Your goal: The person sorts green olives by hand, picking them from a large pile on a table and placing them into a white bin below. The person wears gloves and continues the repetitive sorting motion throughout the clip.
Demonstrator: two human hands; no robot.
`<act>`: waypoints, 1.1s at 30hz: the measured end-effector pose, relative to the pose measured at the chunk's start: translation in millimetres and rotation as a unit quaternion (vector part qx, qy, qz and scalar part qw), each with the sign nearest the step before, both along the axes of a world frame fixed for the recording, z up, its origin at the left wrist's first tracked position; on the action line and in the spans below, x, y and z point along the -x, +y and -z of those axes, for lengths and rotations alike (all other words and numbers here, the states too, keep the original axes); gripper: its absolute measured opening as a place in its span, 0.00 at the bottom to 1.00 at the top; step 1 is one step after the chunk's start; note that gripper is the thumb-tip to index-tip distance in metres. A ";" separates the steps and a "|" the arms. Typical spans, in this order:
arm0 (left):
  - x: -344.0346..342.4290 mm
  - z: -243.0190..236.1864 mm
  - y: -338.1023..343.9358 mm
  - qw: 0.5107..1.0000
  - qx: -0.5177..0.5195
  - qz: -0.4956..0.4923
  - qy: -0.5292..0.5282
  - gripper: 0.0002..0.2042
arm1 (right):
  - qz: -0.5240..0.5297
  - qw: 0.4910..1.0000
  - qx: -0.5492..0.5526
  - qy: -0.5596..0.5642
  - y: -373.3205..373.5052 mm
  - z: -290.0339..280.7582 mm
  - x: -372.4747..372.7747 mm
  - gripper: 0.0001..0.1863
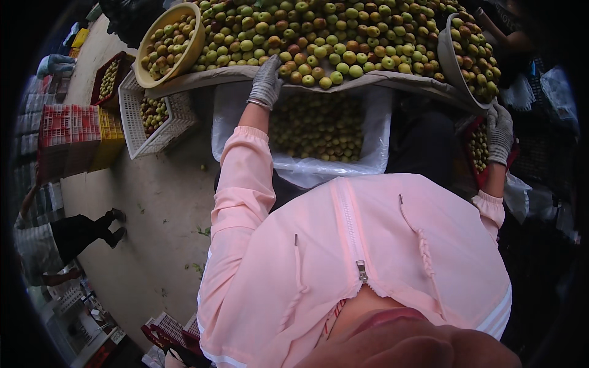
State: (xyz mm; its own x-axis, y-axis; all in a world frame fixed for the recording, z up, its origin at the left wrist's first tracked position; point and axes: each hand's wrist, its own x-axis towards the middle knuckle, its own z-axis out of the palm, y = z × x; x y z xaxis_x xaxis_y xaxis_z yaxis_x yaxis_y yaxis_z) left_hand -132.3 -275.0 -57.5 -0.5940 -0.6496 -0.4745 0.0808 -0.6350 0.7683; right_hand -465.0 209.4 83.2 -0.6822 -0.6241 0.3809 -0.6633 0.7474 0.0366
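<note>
A heap of small round green and reddish fruits (319, 37), which look like jujubes, covers the table ahead of me. My left hand (265, 84), in a grey-white knit glove, lies over the cloth edge (215, 76) with its fingers stretched toward the nearest fruits. Nothing shows in its grasp. At the right, my right hand (500, 132), gloved alike, is at the lower rim of a pale basin (449, 58) full of the same fruits. Its fingers curl at that rim, partly hidden. Below the table edge stands a plastic-lined crate (379, 132) with more fruits inside.
A yellow basin (195, 46) of fruits sits at the table's left end. Beside it on the floor are a white crate (132, 116) and a dark red crate (101, 86), both holding fruits. Red crates (67, 135) are stacked farther left. A person (67, 239) stands at the far left.
</note>
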 end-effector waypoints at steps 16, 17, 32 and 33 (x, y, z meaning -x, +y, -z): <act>2.4 -13.6 5.2 1.000 0.007 0.020 -0.008 0.29 | -0.131 0.974 -0.122 -0.139 -284.8 92.9 -57.9 0.15; 3.2 -12.1 4.7 1.000 0.011 0.020 -0.002 0.29 | -0.124 0.972 -0.140 -0.140 -290.4 93.0 -58.2 0.16; 2.7 -3.4 3.3 1.000 0.010 0.002 0.022 0.29 | -0.065 0.991 -0.030 -0.113 -107.9 13.0 -73.2 0.08; 3.1 -5.1 3.6 1.000 0.008 0.003 0.019 0.29 | -0.038 0.993 -0.047 -0.097 -82.3 14.0 -61.5 0.07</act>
